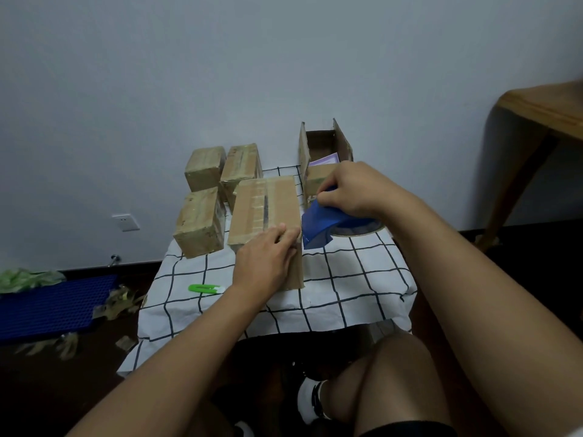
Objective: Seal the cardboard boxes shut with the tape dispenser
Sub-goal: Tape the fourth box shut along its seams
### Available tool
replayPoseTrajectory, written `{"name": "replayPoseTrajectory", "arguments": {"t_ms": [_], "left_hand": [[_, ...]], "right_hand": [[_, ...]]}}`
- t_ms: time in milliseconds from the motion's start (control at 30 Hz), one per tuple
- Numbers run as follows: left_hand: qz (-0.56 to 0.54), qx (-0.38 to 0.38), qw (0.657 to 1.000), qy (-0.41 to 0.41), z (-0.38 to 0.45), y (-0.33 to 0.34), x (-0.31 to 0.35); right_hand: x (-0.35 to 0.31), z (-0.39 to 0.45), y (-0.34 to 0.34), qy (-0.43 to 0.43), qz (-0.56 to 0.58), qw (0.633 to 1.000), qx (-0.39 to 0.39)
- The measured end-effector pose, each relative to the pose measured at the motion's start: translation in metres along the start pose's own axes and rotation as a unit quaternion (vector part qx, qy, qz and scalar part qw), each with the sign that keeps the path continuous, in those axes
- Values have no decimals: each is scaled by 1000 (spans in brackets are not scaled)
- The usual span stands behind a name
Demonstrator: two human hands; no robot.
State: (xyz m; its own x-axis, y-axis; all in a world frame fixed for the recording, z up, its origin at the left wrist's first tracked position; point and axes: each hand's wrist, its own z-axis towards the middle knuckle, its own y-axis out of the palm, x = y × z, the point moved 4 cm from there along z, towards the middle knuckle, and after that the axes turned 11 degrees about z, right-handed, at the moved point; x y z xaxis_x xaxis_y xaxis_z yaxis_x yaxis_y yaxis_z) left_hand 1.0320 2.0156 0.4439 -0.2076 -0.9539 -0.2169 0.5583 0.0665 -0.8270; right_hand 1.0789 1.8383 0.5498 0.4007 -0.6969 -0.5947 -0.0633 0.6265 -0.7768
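Three small tape-wrapped cardboard boxes [202, 197] at the far left of the checked tablecloth [347, 279] look sealed; the open-flapped cardboard box [321, 159] at the far right is not. The long brown cardboard box [265, 209] at centre carries tape along its top seam. Left hand [268, 260] presses flat-fingered on its near end; right hand [350, 190] grips the blue tape dispenser [321, 225] just beside that box.
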Motion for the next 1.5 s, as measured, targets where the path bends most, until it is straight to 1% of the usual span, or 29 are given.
{"name": "replayPoseTrajectory", "arguments": {"t_ms": [167,367,400,433,500,567,633,700,833,933,1000,1067,1100,1167,1300,1400,1467,1500], "left_hand": [[-4,4,1000,6,1,-2,1],[-13,-40,999,-5,3,-4,-2],[-12,-50,999,-7,4,-4,-2],[-13,-57,998,-11,3,-5,-3],[-22,-66,997,-15,3,-7,-5],[-19,-58,998,-2,1,-6,-4],[-8,-50,999,2,2,-7,-1],[18,-54,998,20,5,-6,2],[68,-69,995,33,5,-7,6],[87,-72,992,52,4,-11,12],[118,-69,988,71,5,-13,14],[133,-54,986,79,6,-14,16],[129,-67,986,83,6,-11,17],[113,-70,989,71,5,-6,17],[114,-50,990,60,6,-12,13],[109,-27,992,60,8,-13,15],[83,-49,995,35,8,-10,11],[47,-62,997,10,7,-7,6]], "right_hand": [[-8,-3,1,37,-19,999,2],[-14,-1,-1,80,-5,996,27],[-14,-1,1,84,-27,996,30],[-12,-3,6,88,-82,992,28],[3,-15,22,106,-199,974,23],[25,-27,36,106,-216,969,49],[38,-30,36,101,-177,974,101],[43,-25,33,98,-132,977,136],[50,-23,36,106,-23,971,213],[58,-23,44,112,45,962,243],[63,-22,45,113,75,955,265],[66,-23,43,106,106,942,299],[66,-23,41,100,121,935,318],[65,-23,36,92,154,922,343],[58,-17,29,74,246,895,364],[49,-12,29,64,330,864,374],[42,-10,32,66,378,844,375],[39,-8,34,68,402,832,376]]}}
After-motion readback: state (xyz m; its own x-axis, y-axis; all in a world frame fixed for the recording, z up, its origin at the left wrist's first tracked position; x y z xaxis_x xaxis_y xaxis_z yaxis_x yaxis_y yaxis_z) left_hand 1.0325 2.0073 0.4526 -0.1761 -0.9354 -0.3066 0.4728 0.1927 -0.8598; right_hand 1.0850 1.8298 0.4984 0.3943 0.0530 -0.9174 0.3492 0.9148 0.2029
